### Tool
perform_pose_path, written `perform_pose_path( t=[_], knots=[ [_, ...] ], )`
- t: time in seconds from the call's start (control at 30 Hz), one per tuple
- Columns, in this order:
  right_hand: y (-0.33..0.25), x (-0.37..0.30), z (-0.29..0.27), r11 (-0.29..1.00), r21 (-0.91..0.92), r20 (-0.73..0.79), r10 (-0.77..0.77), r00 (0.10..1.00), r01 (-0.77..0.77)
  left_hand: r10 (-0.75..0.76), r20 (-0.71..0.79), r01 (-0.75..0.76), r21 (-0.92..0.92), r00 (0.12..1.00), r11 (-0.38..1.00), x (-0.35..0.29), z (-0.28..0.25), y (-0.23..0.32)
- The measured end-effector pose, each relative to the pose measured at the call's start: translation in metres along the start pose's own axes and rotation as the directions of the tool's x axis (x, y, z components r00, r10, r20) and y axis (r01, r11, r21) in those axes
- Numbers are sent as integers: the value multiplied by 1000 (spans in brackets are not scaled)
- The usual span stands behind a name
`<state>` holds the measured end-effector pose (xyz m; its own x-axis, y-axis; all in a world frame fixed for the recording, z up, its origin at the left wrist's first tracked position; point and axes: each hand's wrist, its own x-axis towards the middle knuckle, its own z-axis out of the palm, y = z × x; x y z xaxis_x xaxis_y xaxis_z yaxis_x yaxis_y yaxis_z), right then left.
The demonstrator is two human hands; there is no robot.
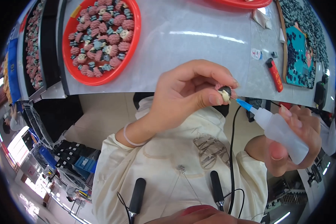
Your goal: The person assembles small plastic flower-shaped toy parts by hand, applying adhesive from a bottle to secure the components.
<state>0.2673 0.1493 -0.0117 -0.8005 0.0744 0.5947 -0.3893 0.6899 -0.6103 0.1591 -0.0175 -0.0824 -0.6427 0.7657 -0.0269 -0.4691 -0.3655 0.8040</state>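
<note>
Over the table's near edge, my left hand [183,91] pinches a small figurine [226,95] between thumb and fingertips. Its visible parts are cream, dark and pink; the fingers cover the rest. My right hand [308,130] is wrapped round a translucent white squeeze bottle [283,134], tilted toward the left. The bottle's blue needle tip [244,105] points at the figurine's cream part. Its thin needle reaches close to the surface; whether they touch, I cannot tell.
A red tub [95,83] of pink, grey and cream figurines stands at the far left of the table [175,48]. Another red container [246,4] shows at the far edge. A red and black stick-shaped tool [274,75] lies beside a wood-edged tray [285,67] with small dark pieces.
</note>
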Motion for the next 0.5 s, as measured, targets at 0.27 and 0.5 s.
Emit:
perform_pose_path(
  t=[0.27,0.5],
  knots=[
    [6,-9,-15,995,55,62,84,995,-88,-76,-34,74,-75,996,994,-3,-1,5],
    [51,-18,-9,827,374,-356,546,758,-420,-96,-47,91,-99,994,991,-2,0,5]
  ],
)
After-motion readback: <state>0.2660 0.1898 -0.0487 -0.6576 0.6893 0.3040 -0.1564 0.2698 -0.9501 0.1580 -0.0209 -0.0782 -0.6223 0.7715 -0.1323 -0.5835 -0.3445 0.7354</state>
